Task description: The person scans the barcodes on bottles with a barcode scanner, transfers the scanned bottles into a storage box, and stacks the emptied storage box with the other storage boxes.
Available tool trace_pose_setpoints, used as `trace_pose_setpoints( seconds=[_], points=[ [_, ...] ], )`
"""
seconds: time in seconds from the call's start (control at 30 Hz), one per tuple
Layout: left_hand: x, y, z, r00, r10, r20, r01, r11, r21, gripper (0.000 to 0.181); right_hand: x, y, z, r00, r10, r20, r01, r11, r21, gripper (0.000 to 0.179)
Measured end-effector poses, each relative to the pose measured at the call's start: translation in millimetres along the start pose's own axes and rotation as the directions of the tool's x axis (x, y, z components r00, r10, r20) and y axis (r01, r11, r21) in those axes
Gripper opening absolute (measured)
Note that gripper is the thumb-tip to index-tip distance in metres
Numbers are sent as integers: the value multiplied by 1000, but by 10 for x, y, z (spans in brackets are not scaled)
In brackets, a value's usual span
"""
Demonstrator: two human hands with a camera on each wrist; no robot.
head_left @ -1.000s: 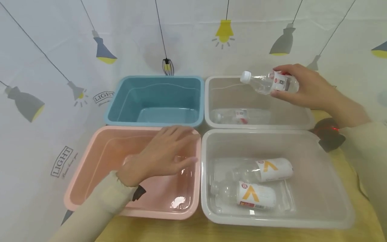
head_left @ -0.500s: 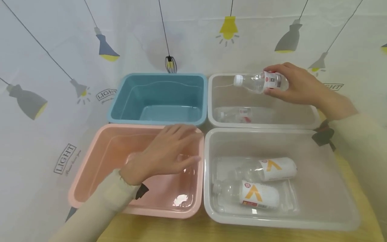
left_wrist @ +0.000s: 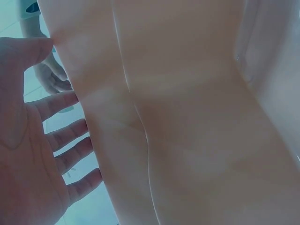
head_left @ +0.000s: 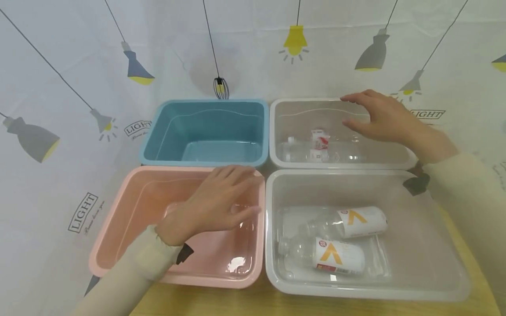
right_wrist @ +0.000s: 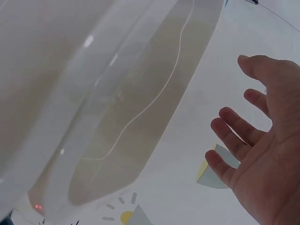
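Note:
My right hand (head_left: 383,118) is held above the right side of the back grey bin (head_left: 375,165), fingers spread and nothing in them. Inside that bin lie two clear plastic bottles (head_left: 319,142) with white caps and red-and-white labels, side by side. In the right wrist view the same hand (right_wrist: 255,140) has its fingers loosely apart. My left hand (head_left: 213,202) hovers over the pink bin (head_left: 142,202) with relaxed, extended fingers and holds nothing. The left wrist view sets the left hand's fingertips (left_wrist: 84,180) against the pink wall; contact I cannot tell.
In the front grey bin (head_left: 419,215) lie two clear bottles (head_left: 340,256) with white labels bearing orange V marks. A blue bin (head_left: 217,115) stands at the back left. All bins sit close together on a wooden table (head_left: 221,303), before a lamp-patterned cloth (head_left: 253,57).
The clear bottle that my right hand held over the back grey bin is released and now lies beside the other one there. The right fingers have spread. My left hand stays put.

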State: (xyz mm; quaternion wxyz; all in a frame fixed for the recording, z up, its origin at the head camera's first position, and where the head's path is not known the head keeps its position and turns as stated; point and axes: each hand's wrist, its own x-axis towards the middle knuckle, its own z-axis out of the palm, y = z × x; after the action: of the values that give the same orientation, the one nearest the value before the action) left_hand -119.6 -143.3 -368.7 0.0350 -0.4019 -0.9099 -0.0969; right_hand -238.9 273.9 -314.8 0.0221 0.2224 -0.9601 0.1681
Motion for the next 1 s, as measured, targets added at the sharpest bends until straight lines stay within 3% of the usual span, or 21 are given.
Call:
trace_pose_setpoints(
  seconds=[0.4,0.6,0.8,1.0],
  points=[
    [-8,14,-25,1000,0,1,0,1000,8,61,-276,-13,-9,998,6,57,-5,1000,-24,53],
    [-8,6,-2,1000,12,-19,-12,1000,6,61,-443,-92,-15,999,-41,12,41,999,-30,50],
    [5,7,12,1000,18,-24,-18,1000,-4,61,-620,-198,11,1000,-28,-9,27,999,-30,48],
    [-9,4,-9,1000,11,-5,-11,1000,0,61,-747,-328,69,992,-76,-100,70,995,-66,42]
  ],
)
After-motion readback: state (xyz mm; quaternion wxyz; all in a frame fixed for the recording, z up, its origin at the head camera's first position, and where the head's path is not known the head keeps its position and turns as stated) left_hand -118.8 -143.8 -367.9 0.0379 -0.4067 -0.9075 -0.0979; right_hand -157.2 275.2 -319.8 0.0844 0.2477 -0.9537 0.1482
